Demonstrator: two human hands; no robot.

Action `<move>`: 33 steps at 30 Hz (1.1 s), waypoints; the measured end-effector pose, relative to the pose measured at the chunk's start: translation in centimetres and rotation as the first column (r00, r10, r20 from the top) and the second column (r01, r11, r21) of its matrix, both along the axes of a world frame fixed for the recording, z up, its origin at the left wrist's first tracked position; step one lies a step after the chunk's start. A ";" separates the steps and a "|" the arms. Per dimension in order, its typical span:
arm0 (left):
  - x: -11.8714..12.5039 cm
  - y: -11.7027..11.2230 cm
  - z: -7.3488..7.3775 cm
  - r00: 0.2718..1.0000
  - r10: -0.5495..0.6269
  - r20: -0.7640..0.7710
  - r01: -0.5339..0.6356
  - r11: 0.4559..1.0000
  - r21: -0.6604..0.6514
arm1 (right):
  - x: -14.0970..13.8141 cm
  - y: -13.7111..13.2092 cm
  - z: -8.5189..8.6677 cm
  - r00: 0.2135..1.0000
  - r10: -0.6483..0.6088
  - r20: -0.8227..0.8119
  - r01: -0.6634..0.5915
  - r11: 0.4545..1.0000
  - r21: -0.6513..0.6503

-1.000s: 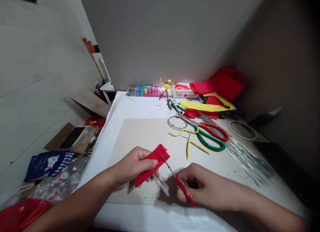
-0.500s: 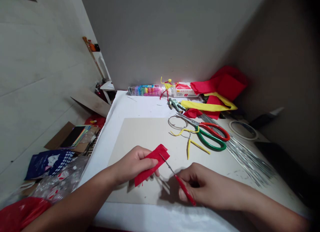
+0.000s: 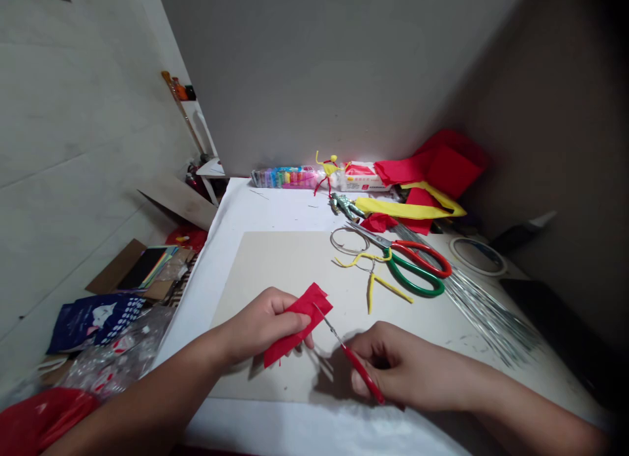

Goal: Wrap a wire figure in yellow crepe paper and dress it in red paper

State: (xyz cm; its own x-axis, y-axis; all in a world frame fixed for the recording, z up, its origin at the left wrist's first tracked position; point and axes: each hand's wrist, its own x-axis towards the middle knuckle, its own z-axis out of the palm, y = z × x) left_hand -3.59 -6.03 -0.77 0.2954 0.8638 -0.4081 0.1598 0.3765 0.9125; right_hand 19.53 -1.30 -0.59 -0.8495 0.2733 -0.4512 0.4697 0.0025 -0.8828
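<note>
A folded strip of red crepe paper or thin cloth is pinched in my left hand, thumb on top, above the beige board. My right hand grips small scissors with red handles. Their blade lies across the strip near its upper right end; the second blade is hidden. Beyond my hands, a bent wire figure with yellow wrapped limbs rests on the board. Touching it are large scissors with one red and one green handle.
A bundle of silver wires and a tape roll lie at the right. Along the back are a pack of coloured pens, a small yellow-and-red figure, a yellow strip and red material. Plastic bags lie lower left.
Almost nothing differs. The scissors and the red strip have shifted very slightly to the left, and both hands keep their hold.
</note>
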 end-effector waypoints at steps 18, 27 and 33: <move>0.2 -0.1 -0.2 0.996 -0.089 -0.018 0.090 0.994 0.068 | -0.2 0.0 0.0 1.000 -0.013 0.016 0.014 0.997 -0.080; 0.2 -0.4 -0.4 0.989 -0.102 0.107 0.100 0.995 0.025 | 0.0 0.0 -0.2 1.000 0.008 0.006 -0.008 0.998 -0.063; 0.2 -0.2 -0.4 0.993 -0.109 0.054 0.104 0.991 0.087 | 0.0 -0.1 -0.2 1.000 0.006 0.009 -0.006 0.998 -0.061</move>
State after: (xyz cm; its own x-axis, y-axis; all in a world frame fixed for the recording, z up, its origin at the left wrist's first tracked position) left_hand -3.37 -6.25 -1.12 0.4090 0.8565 -0.3150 0.1401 0.2821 0.9491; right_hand 19.54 -1.35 -0.74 -0.8466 0.2402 -0.4749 0.4783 -0.0481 -0.8769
